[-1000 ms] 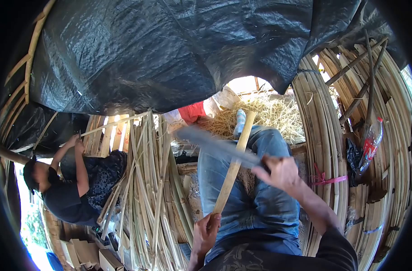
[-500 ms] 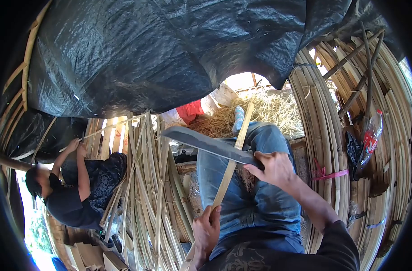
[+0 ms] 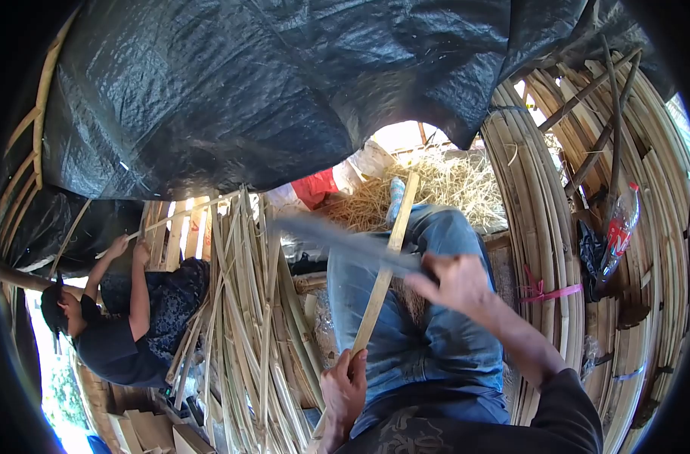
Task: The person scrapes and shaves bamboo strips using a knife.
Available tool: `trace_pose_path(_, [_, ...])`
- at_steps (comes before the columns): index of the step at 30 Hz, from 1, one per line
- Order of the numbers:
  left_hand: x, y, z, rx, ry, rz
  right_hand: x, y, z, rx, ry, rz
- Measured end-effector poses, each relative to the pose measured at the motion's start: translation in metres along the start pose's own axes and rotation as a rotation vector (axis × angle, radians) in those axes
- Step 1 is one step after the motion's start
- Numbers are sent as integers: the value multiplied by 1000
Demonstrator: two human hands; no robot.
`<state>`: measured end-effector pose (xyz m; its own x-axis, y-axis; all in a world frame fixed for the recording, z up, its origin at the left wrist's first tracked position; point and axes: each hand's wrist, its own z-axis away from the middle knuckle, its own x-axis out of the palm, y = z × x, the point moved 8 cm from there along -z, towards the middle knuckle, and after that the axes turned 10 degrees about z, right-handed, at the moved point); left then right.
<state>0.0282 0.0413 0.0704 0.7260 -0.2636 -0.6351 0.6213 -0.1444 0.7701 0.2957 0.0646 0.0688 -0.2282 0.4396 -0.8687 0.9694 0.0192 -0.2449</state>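
My right hand (image 3: pixel 458 286) is closed round the handle of a machete (image 3: pixel 337 240), whose long blade is smeared by motion and points to the left. The blade lies across a split bamboo strip (image 3: pixel 375 306); whether it touches the strip I cannot tell. My left hand (image 3: pixel 345 387) grips that strip near its lower end, beside my left thigh. From there the strip slants up between my jeans-clad knees (image 3: pixel 443 234), its far end near the straw.
Loose bamboo strips (image 3: pixel 246 318) lie at my left. A co-worker (image 3: pixel 118 333) sits beyond them, handling a thin strip. Bundled slats (image 3: pixel 530 174) and a plastic bottle (image 3: pixel 621 231) are on the right. Straw (image 3: pixel 454 181) lies ahead; a black tarp (image 3: pixel 269 91) hangs above.
The machete blade has gone from sharp to blurred, and my right hand has shifted slightly. My left hand keeps its hold on the strip. The co-worker's hands have moved a little.
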Motion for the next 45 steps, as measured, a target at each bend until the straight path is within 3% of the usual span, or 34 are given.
trace_pose_path(1, [-1,-6,2,-36,-25,-17,5,21,-5,197,-97,-81])
trace_pose_path(3, [0,-14,2,-58,-36,-33,6,32,-6,266,-45,-79])
trace_pose_path(5, [15,-35,9,-288,-126,537,-3,4,4,72,-59,-94])
trace_pose_path(7, [14,-32,9,-407,-191,617,-6,-9,6,-39,-55,-71])
trace_pose_path(8, [18,-35,14,-532,-251,700,-4,-3,5,-10,-37,-75])
trace_pose_path(10, [15,-43,20,-557,-271,690,-4,16,0,102,55,-85])
trace_pose_path(12, [14,-42,22,-587,-293,700,4,19,2,142,-13,-89])
trace_pose_path(14, [18,-38,19,-570,-285,700,-8,-11,6,-54,-9,-148])
trace_pose_path(17, [19,-39,14,-498,-266,659,-3,-8,0,-26,-106,-108])
trace_pose_path(19, [10,-31,6,-329,-210,475,1,5,0,43,-9,-110])
trace_pose_path(25, [12,-28,7,-296,-219,412,-4,-3,3,-42,-161,-49])
trace_pose_path(27, [14,-35,6,-297,-209,412,4,18,-2,2,-111,-75])
trace_pose_path(29, [11,-44,6,-297,-187,409,32,47,5,379,-331,-816])
trace_pose_path(30, [12,-48,8,-340,-204,444,42,40,18,487,-565,-1159])
trace_pose_path(31, [14,-51,9,-379,-224,481,40,43,21,486,-562,-1156])
trace_pose_path(33, [13,-48,9,-408,-251,475,41,28,34,536,-731,-1683])
trace_pose_path(34, [13,-47,10,-442,-276,463,37,27,36,561,-777,-1727])
trace_pose_path(39, [11,-39,7,-391,-278,481,37,34,37,539,-712,-1650])
trace_pose_path(41, [11,-38,5,-373,-273,469,39,51,36,675,-571,-1425])
trace_pose_path(45, [9,-44,4,-385,-262,462,38,56,35,653,-531,-1333])
